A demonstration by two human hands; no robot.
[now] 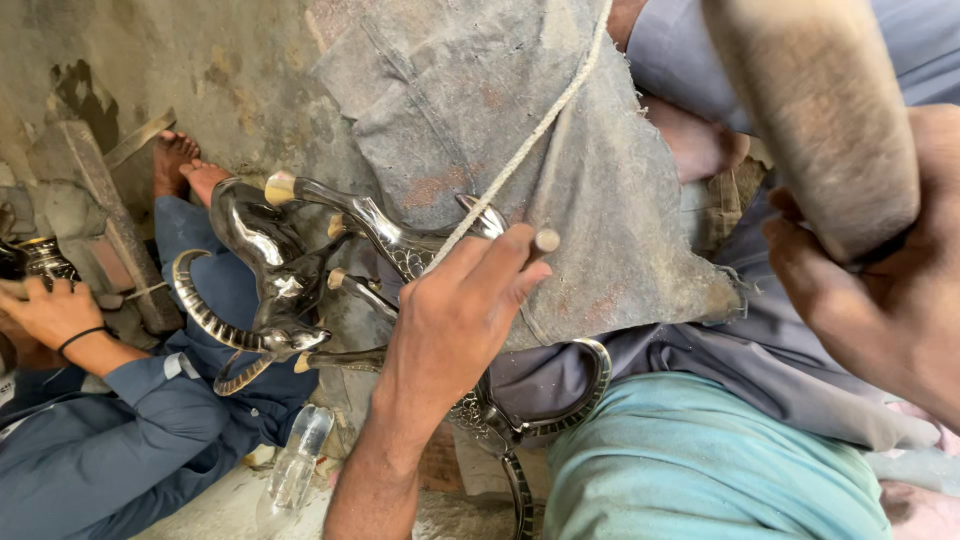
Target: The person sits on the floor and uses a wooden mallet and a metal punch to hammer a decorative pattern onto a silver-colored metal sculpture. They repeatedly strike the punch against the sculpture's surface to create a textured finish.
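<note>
Polished metal antelope figurine [290, 270], lying across a grey cloth [520, 130] on the lap: likely heavy, rigid, slick; thin curved horns best avoided, body safer. Left hand [455, 310] closed over its body beside a rope [530, 135]. Right hand [880, 300] wrapped around a worn buffing block [820, 110]. Co-worker's hand [50, 312] well apart.

Left hand [455, 315] pressed shiny metal animal figure [300, 260] against grey cloth [560, 170] on lap, cord [530, 135] crossing cloth. Right hand [880, 300] gripped thick wooden handle [820, 110]. Co-worker's hand [50, 312], blue sleeve [130, 420], lay left. Clear bottle [295, 465] rested on floor.
</note>
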